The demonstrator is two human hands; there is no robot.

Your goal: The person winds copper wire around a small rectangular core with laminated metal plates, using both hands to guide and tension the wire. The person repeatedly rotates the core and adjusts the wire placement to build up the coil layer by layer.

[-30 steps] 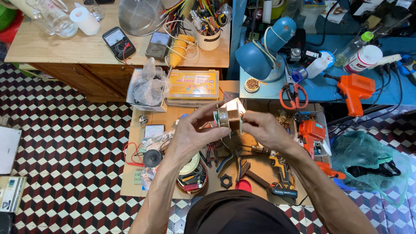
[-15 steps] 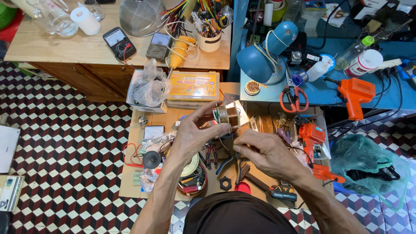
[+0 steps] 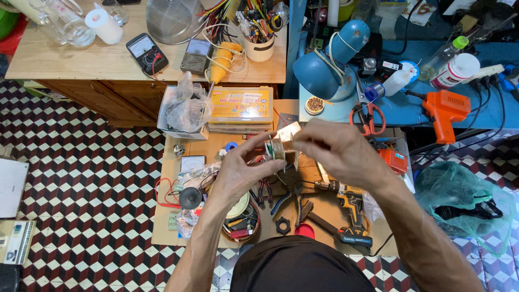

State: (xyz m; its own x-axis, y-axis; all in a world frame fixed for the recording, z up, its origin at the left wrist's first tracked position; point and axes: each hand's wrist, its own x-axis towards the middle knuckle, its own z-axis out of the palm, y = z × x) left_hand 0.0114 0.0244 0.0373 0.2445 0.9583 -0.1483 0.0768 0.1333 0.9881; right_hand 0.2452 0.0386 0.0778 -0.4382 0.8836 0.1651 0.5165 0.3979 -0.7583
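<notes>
Two hands, left hand (image 3: 243, 173) and right hand (image 3: 338, 151); two multimeters (image 3: 145, 52) (image 3: 195, 55) at upper left; one blue desk lamp (image 3: 330, 59); one orange soldering gun (image 3: 446, 108); one cordless drill (image 3: 351, 208).

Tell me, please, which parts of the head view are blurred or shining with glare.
In the head view, the right hand is smeared by motion blur, while the left hand is sharper; the small metallic part held between them flashes with glare; the blue lamp and the checkered floor look evenly lit and crisp.
</notes>
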